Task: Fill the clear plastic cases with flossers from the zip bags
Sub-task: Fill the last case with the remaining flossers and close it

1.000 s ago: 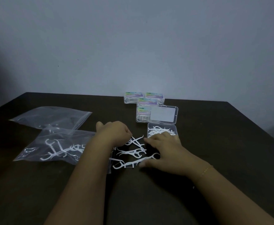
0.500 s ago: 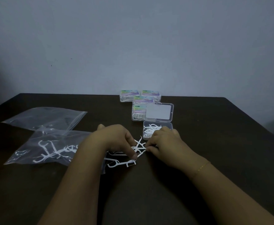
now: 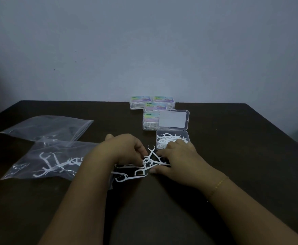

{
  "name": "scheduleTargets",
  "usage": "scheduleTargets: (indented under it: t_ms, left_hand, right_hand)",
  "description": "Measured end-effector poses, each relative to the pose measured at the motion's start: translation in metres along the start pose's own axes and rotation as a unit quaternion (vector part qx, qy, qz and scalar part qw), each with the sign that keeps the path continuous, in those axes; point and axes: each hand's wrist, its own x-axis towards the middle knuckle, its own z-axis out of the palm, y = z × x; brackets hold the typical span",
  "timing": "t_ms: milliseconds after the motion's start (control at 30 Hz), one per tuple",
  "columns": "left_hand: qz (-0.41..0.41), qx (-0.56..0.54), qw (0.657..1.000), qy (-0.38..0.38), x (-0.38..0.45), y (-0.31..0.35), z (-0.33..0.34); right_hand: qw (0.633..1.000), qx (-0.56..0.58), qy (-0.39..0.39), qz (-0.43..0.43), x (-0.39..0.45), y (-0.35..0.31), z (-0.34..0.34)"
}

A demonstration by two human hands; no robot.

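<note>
Left hand: the left hand [image 3: 127, 151] had its fingers curled down on the loose flossers [image 3: 141, 167], pinching at the top of the tangle.
Right hand: the right hand [image 3: 178, 161] lay low beside it, fingers bent onto the same pile, thumb pressed to the counter [image 3: 233, 165]; I could not tell for sure whether it truly held one.
Change: a second before, the two hands sat further apart with the flossers spread flat between them; since then they had drawn together and bunched the pile into a heap.
Open case: the open case [image 3: 187, 138] stood just beyond the right hand, partly filled with white flossers, its lid [image 3: 173, 119] folded back.
Filled cases: four closed cases [image 3: 150, 105] sat stacked behind it.
Zip bags: the nearer zip bag [image 3: 52, 160] lay left of the hands with several flossers inside; the farther zip bag [image 3: 47, 128] looked nearly spent.
Meaning: gathering seemed about done, so the lift into the open case looked next; the hooked ends might snag and spill.
</note>
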Motion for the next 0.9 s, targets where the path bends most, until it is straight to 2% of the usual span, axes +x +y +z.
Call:
scheduleTargets:
  t_ms: [100, 300, 500, 700, 900]
  left_hand:
    - [-0.010, -0.022, 0.999, 0.040, 0.002, 0.004, 0.002]
    - [-0.021, 0.039, 0.995, 0.085, 0.009, 0.018, 0.013]
    - [-0.057, 0.066, 0.994, 0.061, 0.004, 0.013, 0.004]
    - [-0.083, 0.069, 0.994, 0.028, -0.001, 0.000, -0.004]
    - [-0.085, 0.044, 0.995, -0.022, -0.008, -0.002, -0.008]
  right_hand:
    - [0.999, 0.033, 0.023, -0.008, 0.000, 0.002, -0.002]
    - [0.998, 0.054, 0.012, -0.007, 0.001, 0.005, -0.006]
    - [0.999, 0.043, 0.025, 0.010, 0.000, 0.007, -0.005]
    - [0.999, 0.046, -0.015, -0.009, -0.001, 0.005, -0.005]
    - [0.998, 0.053, 0.015, -0.018, 0.000, 0.009, -0.008]
